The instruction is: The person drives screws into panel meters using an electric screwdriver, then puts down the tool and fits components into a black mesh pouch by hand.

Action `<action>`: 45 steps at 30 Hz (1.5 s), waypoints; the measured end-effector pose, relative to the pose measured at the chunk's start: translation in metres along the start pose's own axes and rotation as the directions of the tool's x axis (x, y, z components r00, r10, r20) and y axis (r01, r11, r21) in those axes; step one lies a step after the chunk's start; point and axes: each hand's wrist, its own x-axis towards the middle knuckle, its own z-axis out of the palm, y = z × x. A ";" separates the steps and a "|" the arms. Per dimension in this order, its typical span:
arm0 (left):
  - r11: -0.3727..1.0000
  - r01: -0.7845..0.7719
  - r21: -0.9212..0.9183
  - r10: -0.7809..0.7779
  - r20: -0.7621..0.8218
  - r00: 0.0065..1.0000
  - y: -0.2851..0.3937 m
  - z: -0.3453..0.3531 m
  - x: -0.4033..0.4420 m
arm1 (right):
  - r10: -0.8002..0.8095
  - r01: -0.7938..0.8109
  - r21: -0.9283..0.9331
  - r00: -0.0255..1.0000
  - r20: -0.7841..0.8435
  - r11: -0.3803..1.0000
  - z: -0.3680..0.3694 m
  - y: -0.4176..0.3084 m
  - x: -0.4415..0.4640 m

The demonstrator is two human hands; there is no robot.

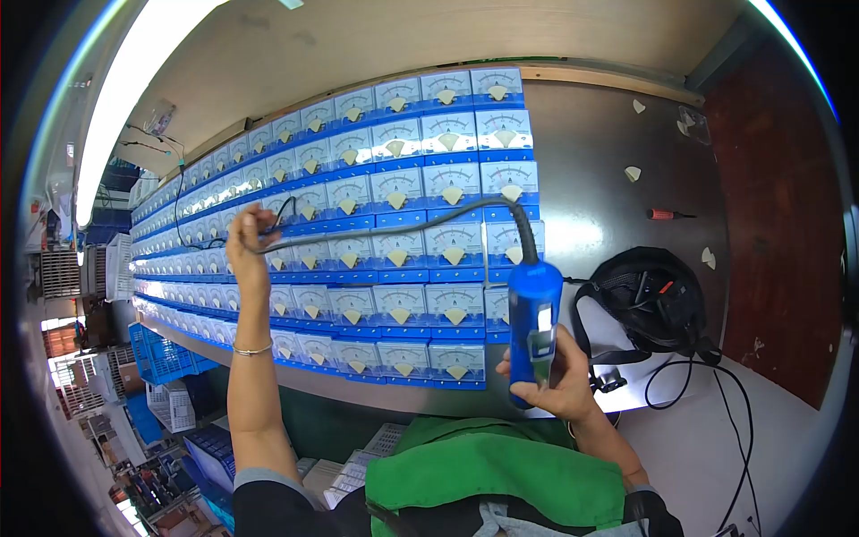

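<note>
My right hand (564,380) is wrapped round the body of a blue electric screwdriver (535,291). Its cord end points away from me, and its working tip is hidden. From there a black cord (394,231) curves left across the meters. With fingers curled, my left hand (249,234) grips this cord above the left-middle of the rows. Beneath both hands, several rows of analog panel meters (451,246) with clear fronts, blue bases and cream fan-shaped pieces cover the bench.
On the dark bench (586,134) to the right lie a red-handled screwdriver (664,215) and loose cream pieces (633,174). Nearer me sit a black bag (649,300) and looping black cables (747,403). Blue crates (161,353) stand at lower left.
</note>
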 end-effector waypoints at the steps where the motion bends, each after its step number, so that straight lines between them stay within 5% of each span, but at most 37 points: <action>1: 0.995 -0.103 -0.020 0.102 -0.036 0.994 0.010 -0.002 0.003 | -0.064 0.063 -0.064 0.998 -0.010 0.996 0.000 0.002 -0.002; 3: 0.951 -0.306 -0.052 0.299 -0.111 0.948 0.028 -0.004 0.006 | -0.166 0.160 -0.156 0.986 -0.028 0.975 -0.005 0.012 -0.008; 6: 0.851 -0.502 0.154 0.521 -0.125 0.845 0.053 -0.012 -0.010 | -0.370 0.348 -0.442 0.928 0.038 0.827 -0.023 0.019 -0.004; 9: 0.803 -0.573 0.164 0.574 0.041 0.817 0.073 -0.029 -0.042 | -0.127 0.093 -0.342 0.989 -0.077 0.935 -0.005 -0.019 -0.003; 13: 0.788 -0.514 0.339 0.447 0.259 0.856 0.088 -0.052 -0.078 | 0.006 -0.094 -0.437 0.980 -0.197 0.894 -0.013 -0.016 -0.017; 15: 0.783 -0.487 0.388 0.339 0.391 0.856 0.094 -0.056 -0.089 | 0.020 -0.087 -0.214 0.956 -0.294 0.973 -0.004 -0.020 -0.019; 17: 0.858 -0.452 0.244 0.262 0.549 0.794 0.091 -0.063 -0.094 | 0.013 -0.008 0.017 0.949 -0.316 1.000 0.005 -0.036 -0.016; 18: 0.889 -0.423 0.174 0.234 0.622 0.747 0.090 -0.065 -0.094 | 0.037 -0.047 -0.029 0.958 -0.284 0.998 -0.003 -0.030 -0.019; 21: 0.973 -0.229 -0.008 0.123 0.862 0.492 0.090 -0.060 -0.092 | -0.176 0.109 -0.345 0.970 -0.170 0.932 -0.007 -0.022 -0.029; 22: 0.990 -0.143 -0.013 0.072 0.907 0.415 0.087 -0.060 -0.092 | -0.337 0.216 -0.680 0.940 -0.048 0.701 -0.016 -0.016 -0.035; 23: 0.989 -0.143 0.040 0.020 0.917 0.397 0.084 -0.059 -0.095 | -0.632 0.524 -0.792 0.738 0.238 0.314 -0.026 -0.016 -0.021; 25: 0.978 -0.155 0.140 -0.076 0.930 0.361 0.079 -0.052 -0.101 | -0.825 0.524 -0.795 0.562 0.054 0.306 -0.014 -0.011 -0.012; 28: 0.905 -0.412 0.110 -0.020 0.976 0.216 0.072 -0.027 -0.105 | -0.756 0.505 -0.730 0.654 -0.025 0.460 -0.022 -0.017 -0.007; 32: 0.714 -0.685 0.145 -0.057 0.987 0.149 0.067 0.012 -0.104 | -0.816 0.696 -0.647 0.545 0.193 0.312 -0.030 -0.007 0.026; 35: 0.572 -0.817 0.070 0.006 0.996 0.089 0.063 0.051 -0.087 | -0.859 0.720 -0.602 0.501 0.107 0.345 -0.024 0.006 0.037; 37: 0.489 -0.872 -0.036 0.099 0.995 0.014 0.058 0.081 -0.074 | -0.818 0.696 -0.519 0.576 -0.008 0.496 -0.015 0.004 0.039; 40: 0.690 -0.721 -0.056 0.047 0.998 -0.033 0.058 0.126 -0.060 | -0.820 0.704 -0.438 0.549 -0.164 0.559 -0.016 0.022 0.050; 45: 0.680 -0.732 -0.034 0.300 0.924 0.237 0.041 0.202 -0.062 | -0.834 0.746 -0.374 0.509 -0.213 0.551 -0.019 0.029 0.062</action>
